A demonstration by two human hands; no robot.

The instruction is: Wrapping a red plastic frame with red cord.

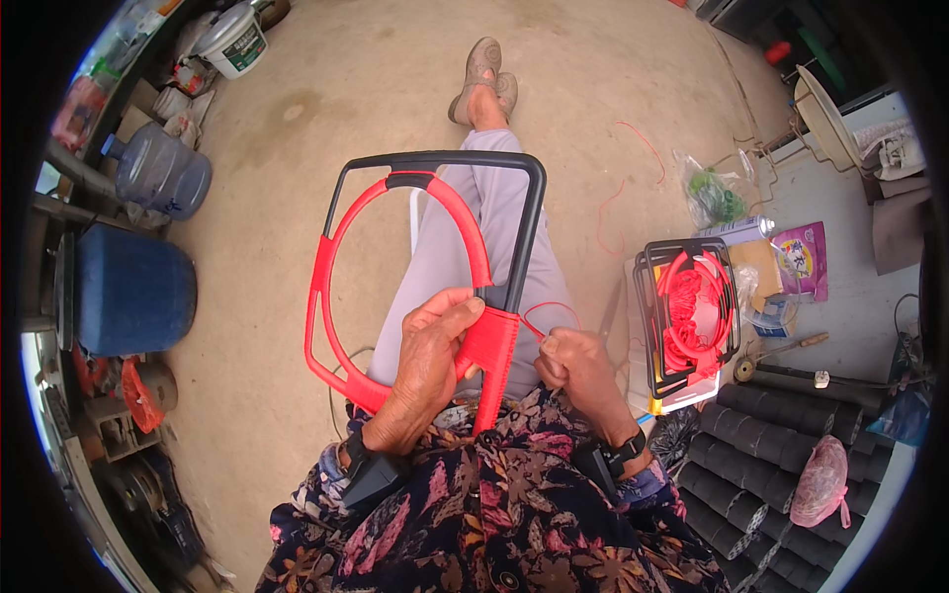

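Printed purple packet [813, 259] lies right; floor [356, 89] spreads ahead; left hand [433, 341] pinches the red-wrapped frame [494, 346], right hand [578, 368] fists red thread [539, 305]

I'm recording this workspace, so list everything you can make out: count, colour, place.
held frame: 1, black and red, over the lap
cord: 1, red, beside held frame
frame pile: 1, black and red, right
loose threads: 2, red, floor
clear bag: 1, green inside, right
spray can: 1, silver, right
packet: 1, purple, right
rolls: several, black, lower right
pouch: 1, pink, on rolls
bucket: 1, white, upper left
water jug: 1, bluish, left
drum: 1, blue, left
plastic bag: 1, red, left
small clutter: uncounted, mixed, edges
shirt: 1, dark floral, bottom
trousers: 1 pair, lilac, centre
shoes: 2, brown, top centre
left hand: 1, bare, on held frame
right hand: 1, bare, closed on cord
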